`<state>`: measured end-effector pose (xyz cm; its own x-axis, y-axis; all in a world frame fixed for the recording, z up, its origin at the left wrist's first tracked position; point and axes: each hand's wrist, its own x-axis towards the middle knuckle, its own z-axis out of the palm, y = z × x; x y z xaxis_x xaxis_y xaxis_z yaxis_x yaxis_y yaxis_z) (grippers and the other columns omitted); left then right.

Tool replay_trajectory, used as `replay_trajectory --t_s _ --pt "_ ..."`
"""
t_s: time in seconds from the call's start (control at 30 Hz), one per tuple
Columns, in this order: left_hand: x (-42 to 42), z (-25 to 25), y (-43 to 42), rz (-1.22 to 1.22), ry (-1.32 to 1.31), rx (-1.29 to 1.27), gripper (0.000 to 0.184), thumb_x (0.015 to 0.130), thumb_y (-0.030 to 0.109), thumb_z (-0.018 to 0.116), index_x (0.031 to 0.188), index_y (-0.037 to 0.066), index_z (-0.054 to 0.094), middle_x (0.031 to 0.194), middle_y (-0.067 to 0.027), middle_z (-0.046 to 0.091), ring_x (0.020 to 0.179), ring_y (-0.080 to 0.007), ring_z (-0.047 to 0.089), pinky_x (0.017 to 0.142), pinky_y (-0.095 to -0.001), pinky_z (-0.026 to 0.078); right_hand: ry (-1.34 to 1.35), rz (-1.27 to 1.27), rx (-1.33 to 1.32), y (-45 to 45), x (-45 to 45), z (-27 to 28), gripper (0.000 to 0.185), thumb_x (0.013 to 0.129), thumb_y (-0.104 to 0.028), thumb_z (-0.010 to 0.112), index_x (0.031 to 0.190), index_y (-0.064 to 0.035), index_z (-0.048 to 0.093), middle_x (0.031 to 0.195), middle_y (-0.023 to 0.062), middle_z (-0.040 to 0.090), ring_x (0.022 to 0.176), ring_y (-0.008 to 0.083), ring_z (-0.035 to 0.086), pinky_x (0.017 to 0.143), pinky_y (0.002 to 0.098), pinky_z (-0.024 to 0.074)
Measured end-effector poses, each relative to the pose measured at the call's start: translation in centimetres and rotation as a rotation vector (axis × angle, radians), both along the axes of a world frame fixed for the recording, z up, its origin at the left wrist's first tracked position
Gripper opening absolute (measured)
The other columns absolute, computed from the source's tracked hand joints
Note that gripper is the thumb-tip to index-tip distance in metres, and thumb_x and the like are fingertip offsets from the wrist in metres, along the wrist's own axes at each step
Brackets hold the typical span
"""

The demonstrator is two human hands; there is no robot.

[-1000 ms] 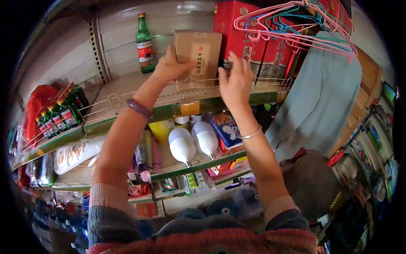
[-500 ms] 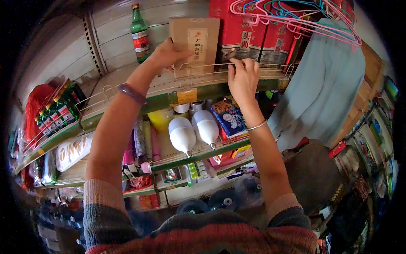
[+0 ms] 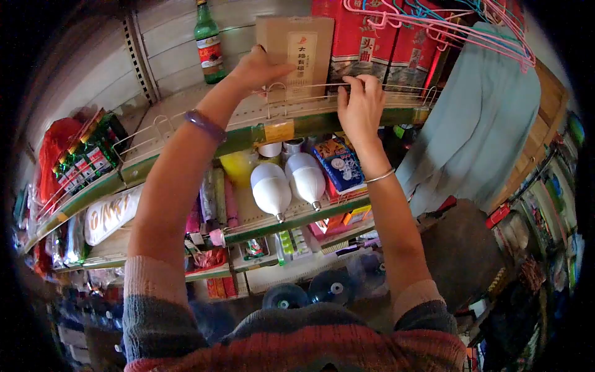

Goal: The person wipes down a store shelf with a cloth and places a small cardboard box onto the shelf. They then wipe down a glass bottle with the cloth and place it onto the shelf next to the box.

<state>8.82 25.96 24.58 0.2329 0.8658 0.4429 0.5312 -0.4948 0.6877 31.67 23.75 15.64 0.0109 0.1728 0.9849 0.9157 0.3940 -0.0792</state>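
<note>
My left hand (image 3: 255,69) is at the left side of a tan cardboard box (image 3: 310,46) standing upright on the top shelf. Its thumb lies across the box's front, and its fingers wrap round the left edge, partly hidden. My right hand (image 3: 362,108) has its fingers curled over the thin wire rail (image 3: 304,94) along the shelf's front edge, in front of the red boxes (image 3: 364,40). To the left of the tan box stands a green glass bottle (image 3: 209,46) with a red and white label.
On the shelf below are two white light bulbs (image 3: 271,191) and a blue box (image 3: 339,166). Pink hangers (image 3: 446,28) and a grey-blue cloth (image 3: 474,118) hang at right. Several green bottles (image 3: 87,158) stand at far left. Large blue bottles (image 3: 328,286) are low down.
The view has shifted a little, so the shelf's top sits slightly higher and to the right. Both hands keep nearly the same places at the tan box and the wire rail.
</note>
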Motion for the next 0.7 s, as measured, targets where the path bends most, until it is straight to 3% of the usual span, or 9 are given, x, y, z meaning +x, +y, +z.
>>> replay_trajectory --t_s 0.1,0.2,0.3,0.4,0.5,0.57,0.6,0.67,0.7 --pt "-0.4 -0.6 2.0 -0.177 -0.060 -0.070 0.076 0.070 0.036 0.077 0.118 -0.009 0.039 0.099 -0.0173 0.063 0.081 -0.0229 0.065 0.044 -0.0358 0.054 -0.001 0.027 -0.008 -0.3 0.0 0.1 0.025 0.074 -0.015 0.067 0.097 -0.0069 0.064 0.100 0.0098 0.051 0.099 0.0311 0.048 0.085 0.0436 0.0377" --pt "-0.3 -1.1 2.7 -0.009 -0.001 0.080 0.084 0.070 0.040 0.075 0.122 -0.013 0.036 0.099 -0.0205 0.063 0.086 -0.0276 0.066 0.053 -0.0386 0.055 -0.032 -0.021 -0.053 -0.8 0.0 0.3 0.026 0.076 -0.017 0.067 0.100 -0.0066 0.063 0.103 0.0111 0.050 0.100 0.0306 0.048 0.087 0.0432 0.0387" --pt "0.6 0.2 0.3 0.278 0.294 0.107 0.096 0.072 0.050 0.070 0.126 -0.017 0.030 0.100 -0.0248 0.062 0.093 -0.0331 0.064 0.070 -0.0411 0.054 -0.025 0.001 -0.078 -1.6 0.1 0.4 0.030 0.078 -0.018 0.066 0.106 -0.0066 0.061 0.105 0.0109 0.051 0.104 0.0311 0.048 0.090 0.0433 0.0381" --pt "0.7 1.7 -4.4 0.457 0.465 0.156 0.098 0.074 0.056 0.064 0.130 -0.014 0.027 0.106 -0.0259 0.060 0.097 -0.0381 0.061 0.082 -0.0411 0.049 -0.030 0.023 -0.080 -4.2 -0.2 0.8 0.033 0.080 -0.017 0.063 0.111 -0.0068 0.057 0.110 0.0123 0.052 0.107 0.0317 0.048 0.094 0.0433 0.0370" --pt "-0.5 -0.9 -7.0 0.363 0.285 0.599 0.086 0.077 0.045 0.066 0.133 -0.007 0.028 0.115 -0.0254 0.055 0.099 -0.0382 0.059 0.080 -0.0428 0.049 -0.006 0.186 -0.088 -7.6 -1.5 0.4 0.032 0.081 -0.014 0.062 0.112 -0.0062 0.057 0.110 0.0138 0.054 0.105 0.0327 0.050 0.093 0.0432 0.0377" --pt "-0.6 -2.8 -12.3 0.236 0.155 0.753 0.070 0.078 0.028 0.067 0.133 0.000 0.035 0.120 -0.0242 0.051 0.103 -0.0390 0.055 0.081 -0.0436 0.048 0.043 0.216 -0.108 -10.7 -3.4 -1.0 0.031 0.081 -0.011 0.061 0.111 -0.0044 0.057 0.109 0.0154 0.056 0.104 0.0339 0.051 0.092 0.0424 0.0386" --pt "-0.8 -4.5 -14.8 0.151 0.128 0.786 0.065 0.077 0.022 0.068 0.131 0.001 0.039 0.121 -0.0234 0.050 0.104 -0.0385 0.055 0.083 -0.0435 0.047 0.074 0.364 -0.122 -12.5 -4.4 -1.7 0.031 0.080 -0.009 0.060 0.111 -0.0032 0.057 0.107 0.0161 0.057 0.102 0.0343 0.052 0.092 0.0427 0.0393" --pt "-1.7 -9.2 -18.8 -0.044 0.110 0.802 0.056 0.073 0.013 0.069 0.125 0.002 0.050 0.121 -0.0190 0.052 0.103 -0.0359 0.054 0.087 -0.0421 0.044 0.063 0.399 -0.187 -15.4 -5.9 -5.5 0.034 0.075 0.001 0.057 0.109 -0.0007 0.058 0.102 0.0164 0.059 0.098 0.0328 0.055 0.087 0.0382 0.0423" --pt "-2.3 -13.1 -20.0 -0.081 0.139 0.794 0.054 0.072 0.012 0.069 0.123 0.003 0.052 0.120 -0.0172 0.053 0.103 -0.0333 0.054 0.087 -0.0411 0.043 0.057 0.361 -0.241 -17.6 -6.8 -7.7 0.035 0.073 0.003 0.056 0.108 -0.0018 0.058 0.102 0.0159 0.060 0.098 0.0327 0.056 0.087 0.0407 0.0423"
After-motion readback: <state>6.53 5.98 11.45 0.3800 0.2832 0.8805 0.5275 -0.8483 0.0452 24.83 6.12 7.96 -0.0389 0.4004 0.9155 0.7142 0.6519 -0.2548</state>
